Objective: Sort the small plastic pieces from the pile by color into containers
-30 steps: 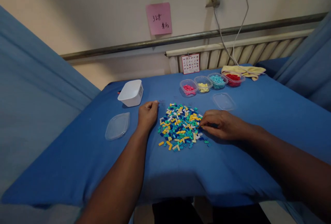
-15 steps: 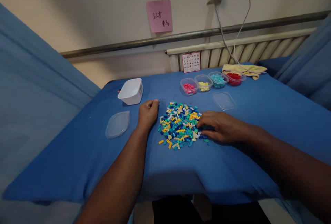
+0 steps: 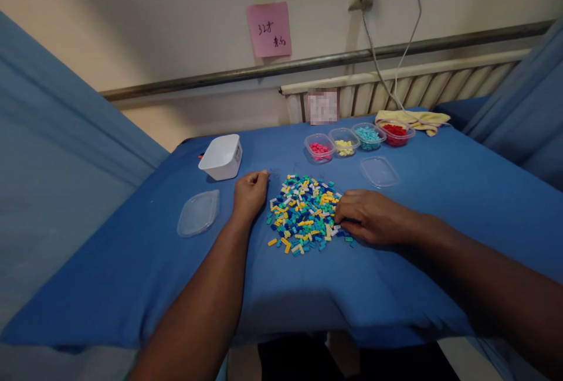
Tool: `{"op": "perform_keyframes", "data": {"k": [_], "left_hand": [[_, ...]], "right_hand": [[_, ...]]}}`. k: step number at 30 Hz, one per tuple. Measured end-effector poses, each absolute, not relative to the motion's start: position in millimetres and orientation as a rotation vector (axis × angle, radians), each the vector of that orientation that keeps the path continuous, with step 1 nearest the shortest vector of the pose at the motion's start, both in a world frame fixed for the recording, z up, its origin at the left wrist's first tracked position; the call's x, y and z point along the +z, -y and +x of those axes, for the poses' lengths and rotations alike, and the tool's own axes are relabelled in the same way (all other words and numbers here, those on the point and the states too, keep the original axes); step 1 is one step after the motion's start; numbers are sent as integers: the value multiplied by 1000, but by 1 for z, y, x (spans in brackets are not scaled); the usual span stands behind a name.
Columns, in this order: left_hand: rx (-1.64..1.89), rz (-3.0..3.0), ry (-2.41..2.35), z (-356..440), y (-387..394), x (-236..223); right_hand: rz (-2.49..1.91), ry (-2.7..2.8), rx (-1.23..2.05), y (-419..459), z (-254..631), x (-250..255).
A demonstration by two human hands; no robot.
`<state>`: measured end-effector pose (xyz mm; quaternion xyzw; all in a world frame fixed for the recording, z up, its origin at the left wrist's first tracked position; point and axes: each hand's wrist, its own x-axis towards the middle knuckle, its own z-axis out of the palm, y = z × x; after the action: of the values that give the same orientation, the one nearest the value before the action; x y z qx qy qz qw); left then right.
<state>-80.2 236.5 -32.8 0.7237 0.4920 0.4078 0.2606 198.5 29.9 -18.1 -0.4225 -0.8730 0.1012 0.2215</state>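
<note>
A spread pile of small building bricks (image 3: pixel 303 211) in yellow, white, blue, teal and green lies on the blue cloth (image 3: pixel 299 287). My right hand (image 3: pixel 367 214) rests against the pile's right edge, fingers curled in and closed. Its fingertips touch the bricks, but what lies between them is hidden. Just left of the pile, my left hand (image 3: pixel 250 193) rests on the cloth with its fingers folded and the thumb pressed to the index finger. Anything inside that hand is too small or too covered to make out.
Behind the pile stand clear tubs of pink (image 3: pixel 319 149), pale yellow (image 3: pixel 344 143), light blue (image 3: pixel 368 136) and red pieces (image 3: pixel 396 133). A white box (image 3: pixel 221 158) is at back left. Clear lids (image 3: pixel 199 214) lie at both sides. A yellow cloth (image 3: pixel 417 120) sits at back right.
The fingers of my right hand have drawn together at the pile's edge, closing the gap by the thumb. My left hand stays in place. The view has shifted slightly.
</note>
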Motion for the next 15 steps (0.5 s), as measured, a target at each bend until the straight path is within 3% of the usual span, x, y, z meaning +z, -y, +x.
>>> {"op": "perform_keyframes", "data": {"k": [5, 10, 15], "left_hand": [[1110, 1951, -1352, -81, -238, -34], [1107, 1967, -1329, -82, -239, -36], [1105, 2007, -1324, -83, -243, -39]], "right_hand": [[-1275, 2311, 177, -32, 210, -12], [-1734, 1903, -105, -41, 272, -19], [-1950, 1772, -140, -47, 309, -36]]}}
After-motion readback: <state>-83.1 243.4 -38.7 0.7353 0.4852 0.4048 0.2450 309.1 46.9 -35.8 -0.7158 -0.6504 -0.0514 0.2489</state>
